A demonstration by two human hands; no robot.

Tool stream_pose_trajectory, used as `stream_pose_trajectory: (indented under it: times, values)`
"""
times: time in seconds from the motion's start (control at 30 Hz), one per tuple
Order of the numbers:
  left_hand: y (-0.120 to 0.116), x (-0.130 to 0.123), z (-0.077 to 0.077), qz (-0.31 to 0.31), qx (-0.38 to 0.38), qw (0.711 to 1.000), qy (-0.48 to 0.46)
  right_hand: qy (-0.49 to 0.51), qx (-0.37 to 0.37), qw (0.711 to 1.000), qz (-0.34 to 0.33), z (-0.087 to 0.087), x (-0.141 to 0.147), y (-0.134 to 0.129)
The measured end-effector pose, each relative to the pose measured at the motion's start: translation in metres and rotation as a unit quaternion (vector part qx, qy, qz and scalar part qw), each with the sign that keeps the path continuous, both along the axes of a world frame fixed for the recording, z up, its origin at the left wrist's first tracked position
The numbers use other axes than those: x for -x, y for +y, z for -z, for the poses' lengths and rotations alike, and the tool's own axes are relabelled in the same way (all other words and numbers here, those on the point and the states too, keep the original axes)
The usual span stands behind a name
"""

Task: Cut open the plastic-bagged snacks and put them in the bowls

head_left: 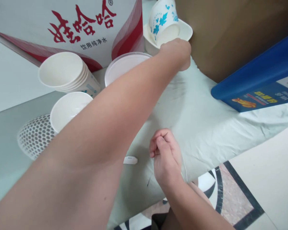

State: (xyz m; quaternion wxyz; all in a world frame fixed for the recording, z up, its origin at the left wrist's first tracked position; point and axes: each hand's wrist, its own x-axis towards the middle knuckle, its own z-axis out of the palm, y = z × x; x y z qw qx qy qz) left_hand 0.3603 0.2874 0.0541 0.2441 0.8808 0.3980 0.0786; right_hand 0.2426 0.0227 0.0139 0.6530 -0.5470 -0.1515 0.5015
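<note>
My left hand (176, 54) reaches to the back of the cloth, closed, beside a white square-rimmed bowl (187, 29). A white paper bowl with blue leaf prints (162, 20) lies tilted inside it. My left fingers are turned away, so whatever they grip is hidden; the hand overlaps the bowls' near edge. Lower down, my right hand (166, 151) hovers over the pale green cloth (196, 127) in a loose fist, thumb across the fingers, with nothing showing in it. A small white oblong piece (130, 160) lies to its left, partly behind my left forearm.
Stacked paper cups (61, 70), a white bowl (68, 107), a round lidded tub (124, 64) and a perforated white object (36, 135) stand left. A red-and-white carton (91, 28) and brown surface (218, 35) back them. A blue box (256, 80) stands right.
</note>
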Motion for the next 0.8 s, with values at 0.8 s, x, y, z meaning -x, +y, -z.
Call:
stream_pose_trajectory:
  times: [0.8]
  values:
    - [-0.129,0.059,-0.010,0.074,-0.091,0.991,0.071,-0.004,-0.093,0.996,0.004,-0.004,0.016,-0.018]
